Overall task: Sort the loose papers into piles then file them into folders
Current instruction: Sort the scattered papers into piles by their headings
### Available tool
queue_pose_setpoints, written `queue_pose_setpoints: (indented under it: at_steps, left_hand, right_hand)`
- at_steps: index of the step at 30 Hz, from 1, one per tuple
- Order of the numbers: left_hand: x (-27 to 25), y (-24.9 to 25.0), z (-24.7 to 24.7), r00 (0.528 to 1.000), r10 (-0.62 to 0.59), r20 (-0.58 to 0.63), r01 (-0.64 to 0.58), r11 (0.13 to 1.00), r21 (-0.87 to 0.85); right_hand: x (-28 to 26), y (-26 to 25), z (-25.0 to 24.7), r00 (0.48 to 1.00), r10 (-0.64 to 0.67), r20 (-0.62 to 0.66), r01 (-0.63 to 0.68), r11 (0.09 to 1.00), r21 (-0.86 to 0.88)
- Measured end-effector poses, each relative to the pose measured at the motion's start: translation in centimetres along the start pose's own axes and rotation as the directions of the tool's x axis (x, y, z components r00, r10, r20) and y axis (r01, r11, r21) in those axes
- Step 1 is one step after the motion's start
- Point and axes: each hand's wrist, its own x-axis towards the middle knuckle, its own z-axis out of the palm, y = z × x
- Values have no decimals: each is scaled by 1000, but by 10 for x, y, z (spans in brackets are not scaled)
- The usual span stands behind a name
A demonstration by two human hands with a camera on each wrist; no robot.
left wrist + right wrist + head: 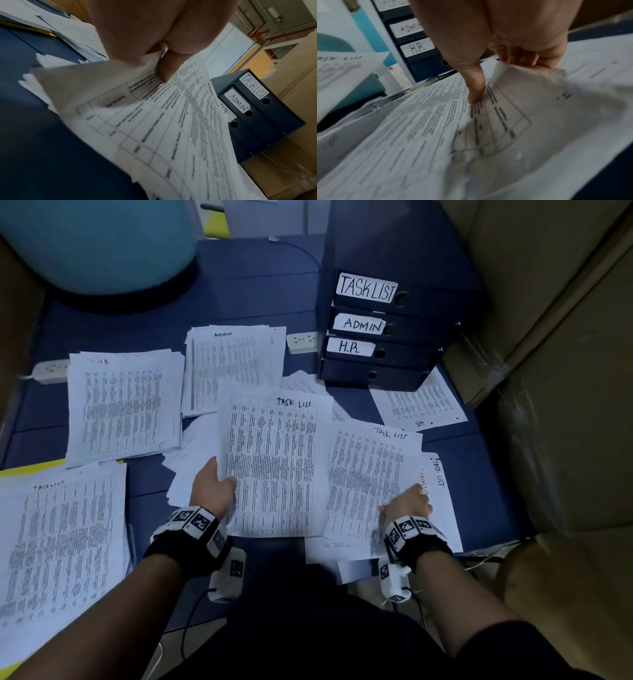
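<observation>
Four dark blue box folders stacked flat at top right, spines out; three carry white handwritten labels: TASKLIST, ADMIN, H.R. Bottom spine has no readable label. In the left wrist view the H.R. label is mostly covered by paper; in the right wrist view the top label is cut off by the frame edge.

Left hand, grip pinching the left edge of a Task List sheet, thumb on top, the other fingers hidden under the paper. Sheet is thin, white, printed with a dense grid table; print too small to read. It curls upward in the left wrist view.

Right hand sits on a second Task List sheet, thumb pressing the printed face, fingers curled at a lifted, crumpled corner; grip holds that paper. Right wrist view is motion-blurred, so fine contact is hard to tell.

Sorted piles on the dark blue floor surface: HR pile, Admin pile, Tasklist pile at lower left, partly cut off by the frame. Loose unsorted sheets lie under the held ones. One HR sheet is tucked partly beneath the folders.

White power strip just left of the folders. Brown cardboard boxes on the right.
</observation>
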Motion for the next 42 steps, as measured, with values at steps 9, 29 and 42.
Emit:
queue_pose_setpoints:
  at_steps: [9, 29, 42]
  left_hand:
    - [-3, 13, 3, 999, -22, 27, 24, 998, -61]
    - [-28, 13, -1, 985, -76, -154, 42, 976, -213]
    - [-50, -113, -170, 931, -242, -273, 179, 955, -236]
  right_hand:
    - [0, 9, -63, 951, -307, -41, 279, 791, 544]
    - [-63, -71, -48, 689, -672, 270, 276, 588, 760]
    - [-194, -177, 85, 576, -709, 407, 585, 705, 400]
